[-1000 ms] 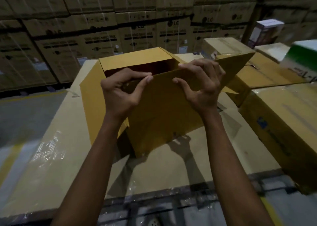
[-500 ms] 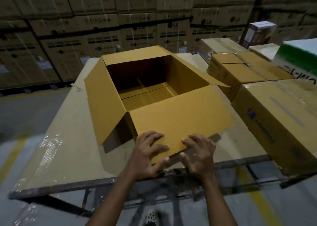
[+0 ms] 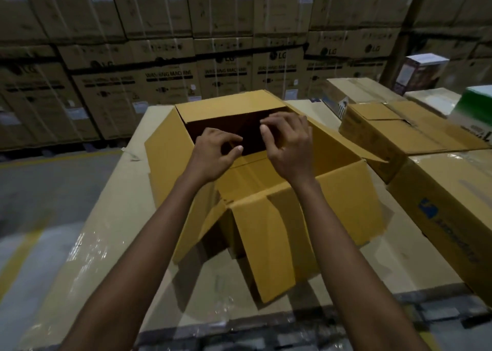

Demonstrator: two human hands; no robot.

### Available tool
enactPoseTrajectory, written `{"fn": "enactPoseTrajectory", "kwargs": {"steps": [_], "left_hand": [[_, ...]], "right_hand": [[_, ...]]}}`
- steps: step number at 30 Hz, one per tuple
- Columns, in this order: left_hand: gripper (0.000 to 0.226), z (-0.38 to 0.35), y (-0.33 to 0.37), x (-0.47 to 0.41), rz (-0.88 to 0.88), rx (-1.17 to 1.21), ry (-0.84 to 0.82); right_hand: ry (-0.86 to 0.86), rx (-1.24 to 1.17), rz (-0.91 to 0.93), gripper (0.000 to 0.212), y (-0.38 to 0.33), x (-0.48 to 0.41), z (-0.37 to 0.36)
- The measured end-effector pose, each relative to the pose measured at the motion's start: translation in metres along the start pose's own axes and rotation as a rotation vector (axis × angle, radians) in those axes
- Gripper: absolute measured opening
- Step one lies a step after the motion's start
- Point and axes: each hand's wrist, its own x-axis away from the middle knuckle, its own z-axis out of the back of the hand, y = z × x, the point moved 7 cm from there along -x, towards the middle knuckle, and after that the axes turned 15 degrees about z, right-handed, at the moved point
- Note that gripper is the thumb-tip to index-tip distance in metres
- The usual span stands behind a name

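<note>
Premises: a goods warehouse. Behind the film-wrapped packing table (image 3: 111, 231), strapped LG washing-machine cartons (image 3: 170, 84) stand stacked in a wall several tiers high. Left of the table, bare concrete floor (image 3: 48, 191) carries a painted yellow line (image 3: 58, 159). Sealed shipping cartons (image 3: 452, 191) crowd the table's right side.

- The left forearm (image 3: 149, 244) is showing bare along its whole visible length, from the picture's lower edge to the wrist, and is looking lean.
- The right forearm (image 3: 343, 244) is likewise running bare to the wrist, lean and long.
- The left hand (image 3: 215, 153) is going uncovered; its short thumbnail (image 3: 239, 148) is catching the light.
- The right hand (image 3: 290, 143) is going uncovered too, with knuckles and tendons standing out on its back.
- A small glint is sitting near one right finger's base; whether it is a ring cannot be told.
</note>
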Motion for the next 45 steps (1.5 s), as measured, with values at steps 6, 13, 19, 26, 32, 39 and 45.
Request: {"fn": "enactPoseTrajectory", "kwargs": {"steps": [6, 13, 19, 26, 32, 39, 45], "left_hand": [[0.036, -0.041, -0.058, -0.111, 0.176, -0.011, -0.276], [0.06, -0.075, -0.121, -0.191, 0.167, -0.372, -0.482], [0.071, -0.015, -0.139, -0.287, 0.113, -0.168, -0.06], [0.072, -0.031, -0.237, -0.366, 0.259, -0.34, -0.026], [0.061, -0.06, -0.292, -0.359, 0.437, -0.198, -0.115], [0.069, -0.032, -0.235, -0.246, 0.594, 0.244, 0.171], [0.082, -0.038, -0.131, -0.049, 0.598, 0.531, 0.108]], "right_hand": [[-0.37, -0.041, -0.264, 0.026, 0.046, -0.046, -0.133], [-0.777, -0.276, -0.742, 0.05, 0.125, -0.021, -0.273], [-0.424, -0.218, -0.592, 0.071, 0.15, -0.089, -0.336], [-0.557, -0.166, -0.356, 0.068, 0.152, -0.142, -0.459], [-0.931, -0.1, -0.311, 0.06, 0.154, -0.099, -0.512], [-0.966, -0.047, -0.286, 0.068, 0.168, -0.095, -0.398], [-0.811, 0.091, -0.569, 0.068, 0.213, -0.046, -0.202]]}}
